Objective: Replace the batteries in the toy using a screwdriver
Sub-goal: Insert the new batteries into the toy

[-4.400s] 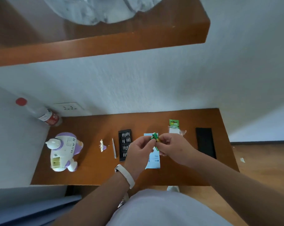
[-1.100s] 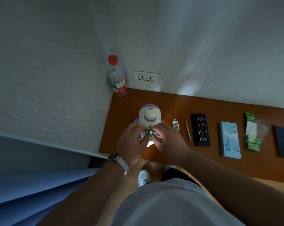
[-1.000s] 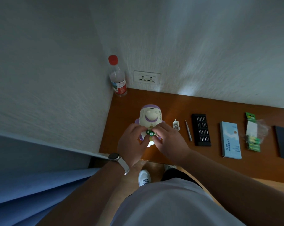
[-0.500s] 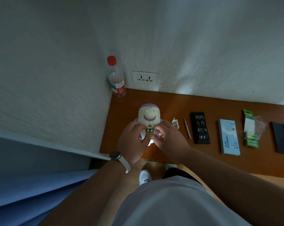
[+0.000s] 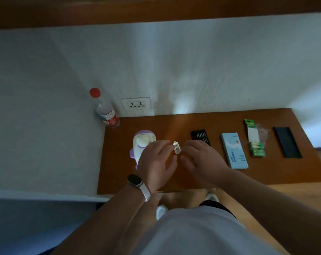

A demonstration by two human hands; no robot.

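Head view: the toy [image 5: 144,139] lies near the left end of the desk [image 5: 174,124], partly hidden behind the left hand [image 5: 156,162]. That hand's fingers are loosely spread and grasp nothing, with the fingertips just beside a small white cover [image 5: 176,149]. The right hand [image 5: 202,161] is on the cover's other side, fingers straight, likewise released. Further right lie a bit set [image 5: 200,135], a blue box [image 5: 234,152], a battery pack [image 5: 254,138] and a black lid [image 5: 287,142]. A bottle [image 5: 105,109] stands in the corner beside a socket [image 5: 136,104].
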